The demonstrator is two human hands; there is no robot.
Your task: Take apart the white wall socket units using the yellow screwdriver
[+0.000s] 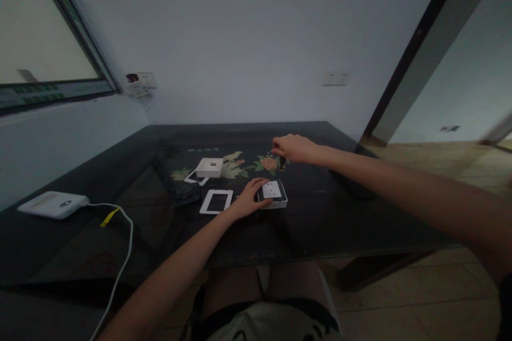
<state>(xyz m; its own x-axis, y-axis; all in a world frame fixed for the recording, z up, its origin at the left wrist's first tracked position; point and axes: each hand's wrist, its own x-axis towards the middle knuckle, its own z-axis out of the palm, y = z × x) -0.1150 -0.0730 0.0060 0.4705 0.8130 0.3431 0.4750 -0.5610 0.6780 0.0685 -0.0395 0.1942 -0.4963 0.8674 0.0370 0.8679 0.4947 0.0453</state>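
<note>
My left hand [251, 200] is closed around the left side of a white socket panel [272, 189] seated in a dark frame over a white mounting box [276, 205]. The panel faces up, with its slots showing. Up and to the right of it, my right hand [294, 148] is pinched on a short dark tool that looks like a screwdriver [282, 163]. The tool points down over the table, apart from the socket. Beside my left hand lies an empty white rectangular cover frame [203, 208].
Left of my hands are a second white box [210, 167] on another white frame [191, 178], and a dark plastic part [186, 193]. A white device [54, 204] with a cable [131, 234] lies at the left on the dark flower-patterned table [320, 224]. Walls stand behind.
</note>
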